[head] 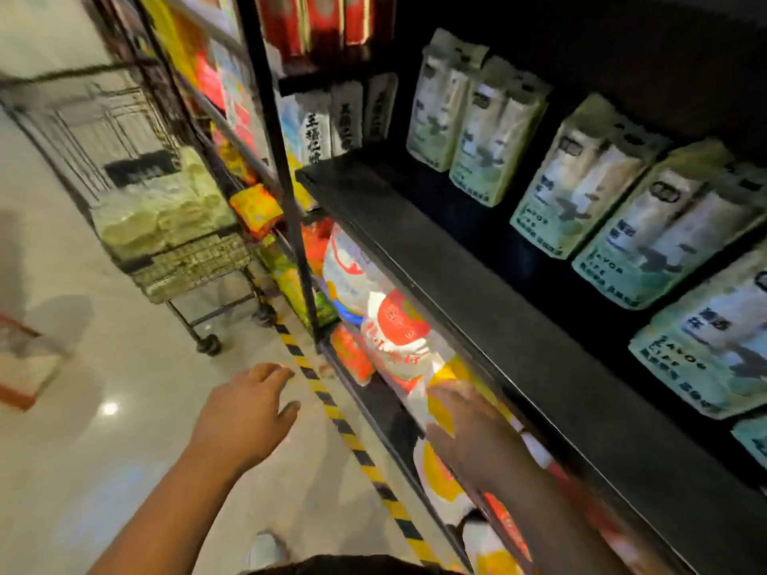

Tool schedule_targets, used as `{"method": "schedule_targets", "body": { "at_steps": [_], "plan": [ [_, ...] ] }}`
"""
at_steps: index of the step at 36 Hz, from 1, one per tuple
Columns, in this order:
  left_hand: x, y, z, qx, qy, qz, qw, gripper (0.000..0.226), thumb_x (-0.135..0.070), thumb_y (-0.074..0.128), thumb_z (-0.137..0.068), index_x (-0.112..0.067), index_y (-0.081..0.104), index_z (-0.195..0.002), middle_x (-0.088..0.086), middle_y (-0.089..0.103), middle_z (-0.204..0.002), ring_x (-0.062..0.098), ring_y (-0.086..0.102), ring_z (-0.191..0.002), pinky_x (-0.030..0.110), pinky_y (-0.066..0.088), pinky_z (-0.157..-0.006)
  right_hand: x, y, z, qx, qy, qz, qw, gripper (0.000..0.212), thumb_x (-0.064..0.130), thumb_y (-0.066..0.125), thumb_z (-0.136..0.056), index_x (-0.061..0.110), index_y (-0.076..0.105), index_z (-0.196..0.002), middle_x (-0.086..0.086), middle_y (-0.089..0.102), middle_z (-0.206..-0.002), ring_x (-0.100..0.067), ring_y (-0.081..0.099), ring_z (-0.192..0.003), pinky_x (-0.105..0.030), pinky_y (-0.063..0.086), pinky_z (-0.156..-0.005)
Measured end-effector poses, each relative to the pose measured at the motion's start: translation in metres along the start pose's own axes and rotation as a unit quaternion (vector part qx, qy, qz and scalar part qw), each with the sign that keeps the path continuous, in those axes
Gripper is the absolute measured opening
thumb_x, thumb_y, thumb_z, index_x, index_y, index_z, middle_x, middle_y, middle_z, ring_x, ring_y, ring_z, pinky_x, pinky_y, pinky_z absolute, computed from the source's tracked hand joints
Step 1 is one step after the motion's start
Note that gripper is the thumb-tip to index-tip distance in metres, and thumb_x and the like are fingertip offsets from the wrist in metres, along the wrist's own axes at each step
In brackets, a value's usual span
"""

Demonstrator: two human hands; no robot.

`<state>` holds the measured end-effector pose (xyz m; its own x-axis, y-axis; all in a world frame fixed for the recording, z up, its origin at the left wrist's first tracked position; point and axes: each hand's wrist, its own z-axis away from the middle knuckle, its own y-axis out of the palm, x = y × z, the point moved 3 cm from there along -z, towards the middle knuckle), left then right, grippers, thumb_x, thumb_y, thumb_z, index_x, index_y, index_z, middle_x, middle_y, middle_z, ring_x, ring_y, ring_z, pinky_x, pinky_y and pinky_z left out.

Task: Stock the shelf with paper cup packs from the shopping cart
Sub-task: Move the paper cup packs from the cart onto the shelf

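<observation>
The left hand [245, 412] hangs over the pale floor [103, 471], palm down, fingers loosely spread and holding nothing. Just to its right, yellow-and-black striped tape [332, 408] runs along the foot of the racks. The right hand [473, 437] reaches in under the dark shelf board [477, 309] with straight, slightly parted fingers over the colourful bags [394, 329] on the lower level. It seems to rest on them, though blur makes contact uncertain. Well ahead of the left hand and off to its left stands the wire shopping cart [186, 267], with the pale green paper cup packs [153, 217] piled inside it. Above and beyond the right hand, a row of green-and-white packs [589, 180] stands upright on the shelf board.
</observation>
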<state>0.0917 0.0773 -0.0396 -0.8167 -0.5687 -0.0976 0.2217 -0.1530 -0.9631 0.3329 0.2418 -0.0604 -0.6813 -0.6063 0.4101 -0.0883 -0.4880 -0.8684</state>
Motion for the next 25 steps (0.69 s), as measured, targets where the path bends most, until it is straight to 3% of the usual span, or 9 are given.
{"method": "schedule_targets", "body": {
  "at_steps": [3, 8, 12, 16, 19, 25],
  "plan": [
    [0.053, -0.016, 0.007, -0.022, -0.039, 0.023, 0.999, 0.052, -0.052, 0.046, -0.099, -0.031, 0.045, -0.147, -0.01, 0.05, -0.148, 0.018, 0.05, -0.13, 0.035, 0.049, -0.098, 0.052, 0.006, -0.031, 0.016, -0.009, 0.018, 1.0, 0.046, 0.038, 0.056, -0.096, 0.028, 0.045, -0.139, 0.006, 0.043, -0.144, -0.018, 0.045, -0.13, -0.03, 0.042, -0.101],
    [0.142, -0.033, 0.012, -0.051, -0.072, 0.033, 0.996, 0.052, -0.049, 0.052, -0.097, -0.028, 0.051, -0.143, -0.004, 0.057, -0.141, 0.023, 0.056, -0.123, 0.039, 0.052, -0.093, 0.141, 0.025, -0.081, 0.016, -0.024, 0.06, 0.998, 0.049, 0.041, 0.058, -0.093, 0.03, 0.045, -0.139, 0.004, 0.046, -0.142, -0.021, 0.047, -0.127, -0.034, 0.044, -0.102],
    [0.204, -0.038, 0.015, -0.068, -0.096, 0.044, 0.992, 0.053, -0.046, 0.054, -0.096, -0.024, 0.051, -0.144, -0.002, 0.049, -0.149, 0.027, 0.055, -0.124, 0.042, 0.052, -0.095, 0.198, 0.044, -0.118, 0.021, -0.053, 0.089, 0.994, 0.042, 0.04, 0.061, -0.089, 0.025, 0.053, -0.127, 0.002, 0.052, -0.125, -0.025, 0.052, -0.118, -0.038, 0.047, -0.093],
    [0.241, -0.04, 0.017, -0.062, -0.12, 0.059, 0.989, 0.055, -0.048, 0.048, -0.099, -0.027, 0.043, -0.149, -0.003, 0.042, -0.154, 0.024, 0.048, -0.133, 0.039, 0.046, -0.1, 0.253, 0.047, -0.139, 0.013, -0.064, 0.098, 0.993, 0.044, 0.035, 0.063, -0.092, 0.016, 0.054, -0.13, -0.003, 0.049, -0.13, -0.026, 0.05, -0.118, -0.039, 0.045, -0.095],
    [0.265, -0.041, 0.017, -0.076, -0.13, 0.092, 0.984, 0.053, -0.043, 0.055, -0.096, -0.023, 0.05, -0.145, 0.0, 0.051, -0.148, 0.028, 0.053, -0.127, 0.04, 0.048, -0.098, 0.284, 0.047, -0.156, 0.025, -0.07, 0.111, 0.991, 0.041, 0.034, 0.06, -0.095, 0.017, 0.054, -0.131, -0.002, 0.048, -0.132, -0.023, 0.05, -0.119, -0.035, 0.043, -0.095],
    [0.313, -0.044, -0.002, -0.086, -0.199, 0.099, 0.971, 0.049, -0.041, 0.056, -0.095, -0.021, 0.056, -0.14, 0.001, 0.057, -0.141, 0.029, 0.058, -0.121, 0.041, 0.051, -0.092, 0.316, 0.057, -0.207, 0.056, -0.094, 0.126, 0.986, 0.055, 0.036, 0.058, -0.095, 0.021, 0.044, -0.146, 0.0, 0.04, -0.147, -0.022, 0.041, -0.135, -0.035, 0.039, -0.109]
  ]
}}
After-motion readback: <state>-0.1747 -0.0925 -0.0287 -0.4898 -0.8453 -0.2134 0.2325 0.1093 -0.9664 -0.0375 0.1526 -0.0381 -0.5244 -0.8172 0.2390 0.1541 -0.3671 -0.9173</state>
